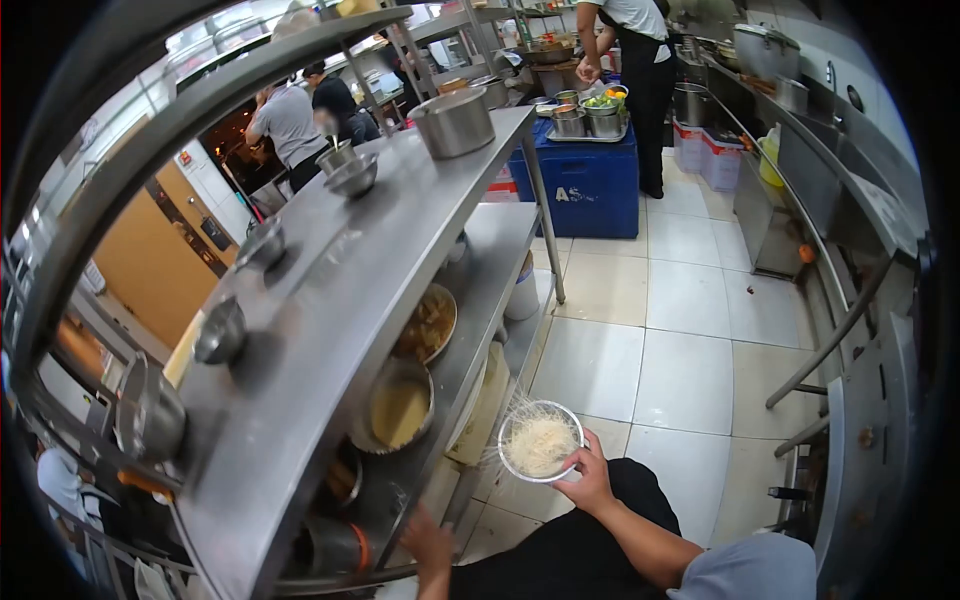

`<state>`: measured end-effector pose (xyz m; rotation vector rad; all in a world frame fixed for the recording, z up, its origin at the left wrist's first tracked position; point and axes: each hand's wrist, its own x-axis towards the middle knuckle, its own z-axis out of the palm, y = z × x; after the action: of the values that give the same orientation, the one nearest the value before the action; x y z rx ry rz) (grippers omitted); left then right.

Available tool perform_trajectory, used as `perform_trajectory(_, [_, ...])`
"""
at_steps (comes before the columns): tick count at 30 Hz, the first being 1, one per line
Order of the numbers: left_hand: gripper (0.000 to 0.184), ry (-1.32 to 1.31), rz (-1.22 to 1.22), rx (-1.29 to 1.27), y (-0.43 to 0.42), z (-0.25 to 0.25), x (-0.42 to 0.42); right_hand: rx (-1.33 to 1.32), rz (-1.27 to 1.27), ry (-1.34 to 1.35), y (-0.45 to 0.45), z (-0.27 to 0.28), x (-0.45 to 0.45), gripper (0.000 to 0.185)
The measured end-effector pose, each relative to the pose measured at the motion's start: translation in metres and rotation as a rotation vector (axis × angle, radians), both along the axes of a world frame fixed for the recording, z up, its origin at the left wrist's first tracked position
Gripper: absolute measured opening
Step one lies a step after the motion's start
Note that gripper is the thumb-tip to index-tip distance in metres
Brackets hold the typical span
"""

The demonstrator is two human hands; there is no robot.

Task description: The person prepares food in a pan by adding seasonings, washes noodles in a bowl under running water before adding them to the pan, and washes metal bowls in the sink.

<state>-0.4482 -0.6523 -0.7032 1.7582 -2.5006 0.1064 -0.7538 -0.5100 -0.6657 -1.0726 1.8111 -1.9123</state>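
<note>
My right hand (592,478) grips the rim of a small round metal bowl (508,466), thumb over the edge. Thin pale dry noodles (540,443), like rice vermicelli, fill the bowl, and some strands stick out past its left rim. Down by the lower shelf, my left hand (428,542) is smeared by motion, and its fingers cannot be made out. Near it on the shelf are a dark container with an orange band (340,545), a pot of yellowish liquid (400,412) and a pot of brown food (428,325).
A steel table (330,300) on my left carries a large pot (453,122) and several metal bowls. Ahead stands a blue cooler box (585,185) with food containers on top, beside a person in a dark apron (645,90). A steel sink counter (850,165) runs along the right.
</note>
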Motion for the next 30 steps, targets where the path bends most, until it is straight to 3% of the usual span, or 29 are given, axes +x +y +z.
perform_trajectory(1, [0.086,0.027,-0.068,0.021,0.023,0.034,-0.023,0.024,0.005,-0.057,0.006,0.019,-0.004,0.032])
perform_trajectory(2, [0.094,0.161,-0.264,0.087,0.029,0.029,-0.025,0.017,-0.010,-0.071,0.011,0.035,-0.009,0.032])
perform_trajectory(4, [0.103,0.677,-0.221,0.567,0.063,0.127,-0.084,0.050,-0.046,0.003,0.022,0.064,-0.016,0.034])
perform_trajectory(5, [0.106,0.866,-0.294,0.556,0.068,0.122,-0.097,0.077,-0.057,-0.016,0.028,0.090,-0.019,0.035])
perform_trajectory(6, [0.112,1.213,-0.192,0.773,0.084,0.160,-0.126,0.072,-0.073,-0.029,0.031,0.116,-0.022,0.035])
perform_trajectory(9, [0.113,1.487,-0.219,0.792,0.097,0.261,-0.198,0.073,-0.128,0.107,0.041,0.188,-0.032,0.034])
perform_trajectory(10, [0.113,1.478,-0.225,0.803,0.092,0.286,-0.219,0.075,-0.140,0.101,0.042,0.209,-0.038,0.034])
perform_trajectory(12, [0.110,1.197,-0.311,0.564,0.077,0.338,-0.258,0.022,-0.121,0.135,0.045,0.253,-0.053,0.034])
perform_trajectory(13, [0.099,1.152,-0.316,0.518,0.075,0.371,-0.280,0.009,-0.109,0.152,0.046,0.275,-0.063,0.034])
perform_trajectory(14, [0.099,1.151,-0.324,0.522,0.071,0.399,-0.297,0.009,-0.117,0.152,0.049,0.300,-0.075,0.034])
perform_trajectory(16, [0.086,0.504,-0.589,0.187,0.061,0.448,-0.328,0.070,-0.145,0.149,0.050,0.350,-0.099,0.034])
perform_trajectory(17, [0.076,0.433,-0.650,0.101,0.060,0.468,-0.345,0.071,-0.151,0.157,0.050,0.374,-0.114,0.034])
perform_trajectory(22, [0.055,0.560,-0.968,0.116,0.042,0.531,-0.429,0.154,-0.177,0.332,0.039,0.457,-0.179,0.027])
perform_trajectory(24, [0.046,0.559,-1.140,0.357,0.031,0.557,-0.466,0.128,-0.304,0.285,0.025,0.498,-0.200,0.023])
perform_trajectory(29, [0.036,0.560,-1.257,0.304,0.006,0.566,-0.555,0.180,-0.373,0.289,0.021,0.485,-0.272,0.030])
perform_trajectory(30, [0.034,0.435,-1.328,0.368,0.002,0.567,-0.575,0.096,-0.415,0.055,0.019,0.486,-0.280,0.032])
